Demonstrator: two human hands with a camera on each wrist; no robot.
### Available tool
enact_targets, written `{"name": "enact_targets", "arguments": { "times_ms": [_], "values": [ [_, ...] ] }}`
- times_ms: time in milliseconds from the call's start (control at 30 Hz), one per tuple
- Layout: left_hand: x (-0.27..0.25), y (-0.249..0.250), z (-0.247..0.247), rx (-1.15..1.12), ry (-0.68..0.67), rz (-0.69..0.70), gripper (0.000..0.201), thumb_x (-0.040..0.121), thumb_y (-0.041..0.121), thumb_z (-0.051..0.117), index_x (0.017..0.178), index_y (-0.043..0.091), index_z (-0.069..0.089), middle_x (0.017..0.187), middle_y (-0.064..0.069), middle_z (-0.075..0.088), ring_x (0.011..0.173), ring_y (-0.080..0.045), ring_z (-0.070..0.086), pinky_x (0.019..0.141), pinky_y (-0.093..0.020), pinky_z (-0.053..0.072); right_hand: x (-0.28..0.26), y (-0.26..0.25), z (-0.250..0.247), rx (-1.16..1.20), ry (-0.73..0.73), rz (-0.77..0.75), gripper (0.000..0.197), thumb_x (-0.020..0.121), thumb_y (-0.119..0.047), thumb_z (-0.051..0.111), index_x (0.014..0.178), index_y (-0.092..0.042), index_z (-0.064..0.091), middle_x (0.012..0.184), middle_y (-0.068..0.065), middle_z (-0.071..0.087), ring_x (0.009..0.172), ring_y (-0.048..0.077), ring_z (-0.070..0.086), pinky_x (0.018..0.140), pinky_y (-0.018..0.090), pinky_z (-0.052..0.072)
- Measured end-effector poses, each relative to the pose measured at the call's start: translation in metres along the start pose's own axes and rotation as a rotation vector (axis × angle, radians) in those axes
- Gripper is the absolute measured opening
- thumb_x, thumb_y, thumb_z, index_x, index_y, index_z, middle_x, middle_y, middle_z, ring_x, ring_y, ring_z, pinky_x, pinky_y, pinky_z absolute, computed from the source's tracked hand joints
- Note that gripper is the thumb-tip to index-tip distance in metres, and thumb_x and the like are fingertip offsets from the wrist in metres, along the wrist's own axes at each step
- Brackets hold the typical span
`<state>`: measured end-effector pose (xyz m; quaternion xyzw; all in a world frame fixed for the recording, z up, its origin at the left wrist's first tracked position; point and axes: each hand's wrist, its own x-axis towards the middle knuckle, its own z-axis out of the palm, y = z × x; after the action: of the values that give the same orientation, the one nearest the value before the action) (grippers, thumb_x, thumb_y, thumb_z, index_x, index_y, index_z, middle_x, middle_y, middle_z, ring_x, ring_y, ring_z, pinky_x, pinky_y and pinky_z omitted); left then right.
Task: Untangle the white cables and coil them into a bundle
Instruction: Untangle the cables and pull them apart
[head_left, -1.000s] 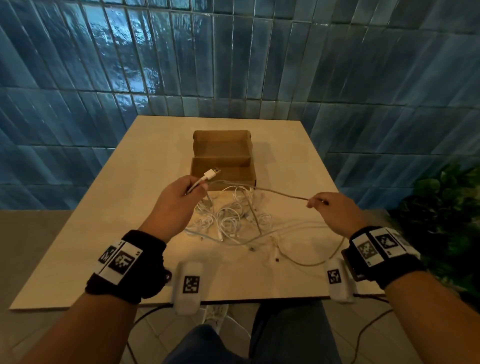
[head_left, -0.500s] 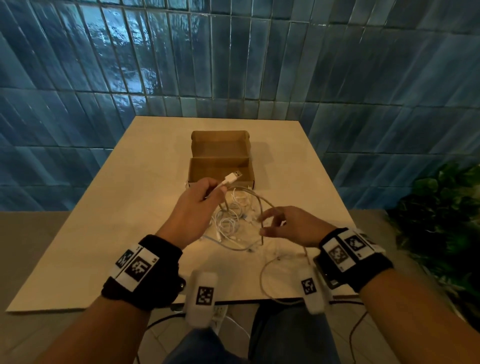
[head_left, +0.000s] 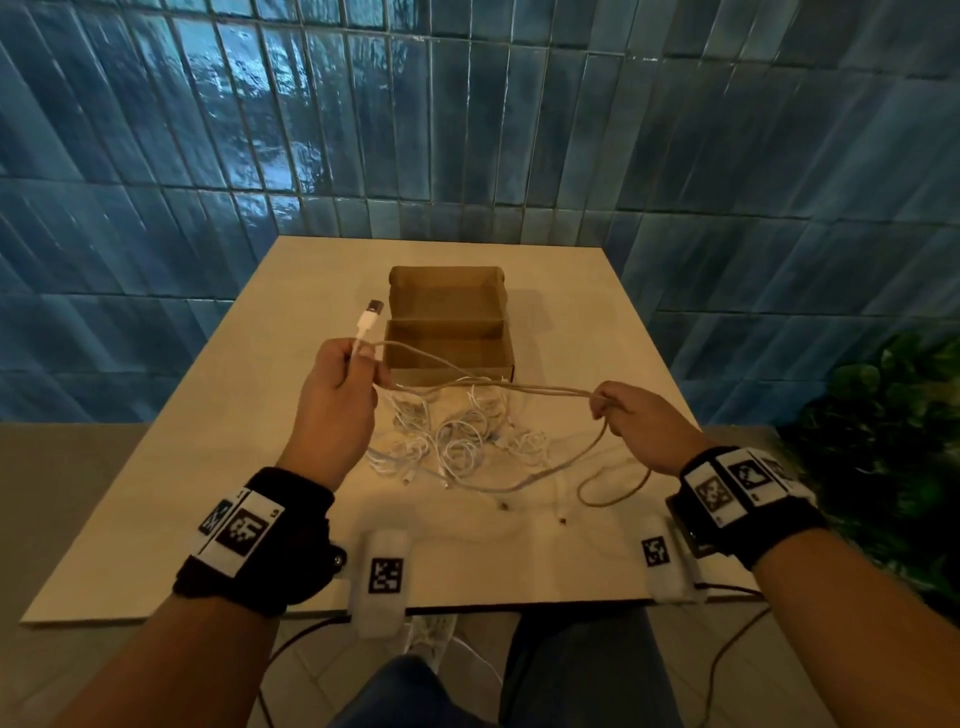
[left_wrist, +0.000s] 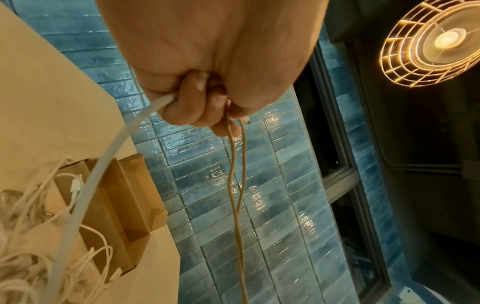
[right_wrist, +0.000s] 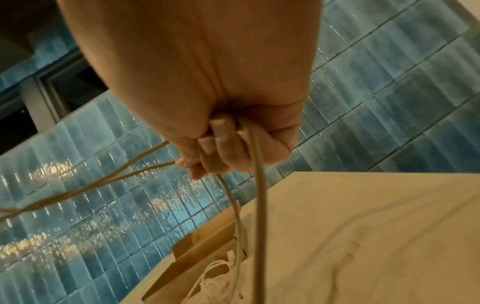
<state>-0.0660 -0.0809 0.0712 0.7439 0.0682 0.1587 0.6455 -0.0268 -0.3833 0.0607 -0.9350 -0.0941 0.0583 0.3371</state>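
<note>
**Both hands stretch a doubled cable above the tangle**

The left hand (head_left: 340, 395) is curled tight around one cable (head_left: 498, 387); its grip pinches the strand just below the USB plug (head_left: 370, 317), which sticks up past the knuckles toward 12 o'clock. In the left wrist view the fingers (left_wrist: 192, 107) are folded into the palm, with a thick white strand leaving at 8 o'clock and two thinner runs hanging out at 6 o'clock. The right hand (head_left: 631, 421) is also curled, its grip pinching the same cable where the two runs meet; the right wrist view shows the fingers (right_wrist: 221, 152) folded over it, two runs leaving toward 9 o'clock and a loop dropping toward 6 o'clock.

Half a second ago the hands were close together over the pile, the right one loosely spread beside the left. Now they have drawn apart: the left has gone toward 10 o'clock and lifted the plug higher, the right has swung out to 3 o'clock, and the cable runs nearly straight between them in two strands.

Both forearms reach forward over the near edge of the desk (head_left: 156, 467), hands raised above it. The remaining tangle of white cables (head_left: 457, 436) lies on the desk between the hands, just in front of the open cardboard box (head_left: 447, 332). A slack loop trails on the desk under the right hand.
</note>
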Motion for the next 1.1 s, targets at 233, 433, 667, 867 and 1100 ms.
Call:
{"name": "enact_targets", "arguments": {
  "times_ms": [233, 433, 667, 867, 1100],
  "values": [
    [-0.006, 0.012, 0.008, -0.170, 0.037, -0.092, 0.016, 0.104, 0.023, 0.036, 0.090, 0.022, 0.044, 0.080, 0.000, 0.061, 0.051, -0.007, 0.034, 0.042, -0.021, 0.027, -0.006, 0.016, 0.000, -0.012, -0.041, 0.074, 0.030, 0.097, -0.020, 0.045, 0.069, -0.020, 0.055, 0.070, 0.007, 0.053, 0.063, 0.017, 0.045, 0.063, 0.031, 0.036],
    [-0.007, 0.014, 0.005, -0.162, 0.035, -0.133, 0.015, 0.104, 0.024, 0.037, 0.091, 0.021, 0.044, 0.078, 0.002, 0.061, 0.049, -0.006, 0.032, 0.042, -0.023, 0.025, -0.012, 0.012, -0.006, 0.160, -0.154, 0.159, 0.033, 0.092, -0.038, 0.055, 0.073, -0.011, 0.053, 0.058, 0.001, 0.052, 0.051, 0.013, 0.046, 0.050, 0.025, 0.040],
    [-0.006, 0.012, 0.006, -0.165, 0.046, -0.160, 0.016, 0.104, 0.025, 0.036, 0.092, 0.021, 0.045, 0.078, 0.000, 0.061, 0.050, -0.007, 0.033, 0.041, -0.021, 0.027, -0.019, 0.008, -0.015, 0.266, -0.171, 0.151, 0.023, 0.098, -0.032, 0.044, 0.088, -0.015, 0.056, 0.079, 0.005, 0.067, 0.071, 0.020, 0.062, 0.064, 0.028, 0.047],
    [-0.010, 0.015, 0.014, -0.259, -0.035, -0.145, 0.017, 0.106, 0.022, 0.032, 0.091, 0.019, 0.039, 0.075, -0.004, 0.051, 0.047, -0.005, 0.032, 0.042, -0.018, 0.029, -0.020, 0.011, -0.010, 0.083, -0.077, 0.042, 0.037, 0.094, -0.039, 0.048, 0.066, -0.019, 0.061, 0.083, 0.004, 0.058, 0.079, 0.013, 0.054, 0.075, 0.022, 0.041],
    [-0.012, 0.016, 0.021, -0.319, -0.060, -0.108, 0.019, 0.107, 0.021, 0.029, 0.090, 0.021, 0.039, 0.069, 0.000, 0.047, 0.048, -0.005, 0.033, 0.043, -0.019, 0.029, -0.027, 0.004, 0.020, 0.306, -0.400, 0.222, 0.033, 0.101, -0.033, 0.038, 0.096, -0.008, 0.058, 0.060, 0.009, 0.056, 0.050, 0.021, 0.054, 0.053, 0.030, 0.048]
  ]
}}
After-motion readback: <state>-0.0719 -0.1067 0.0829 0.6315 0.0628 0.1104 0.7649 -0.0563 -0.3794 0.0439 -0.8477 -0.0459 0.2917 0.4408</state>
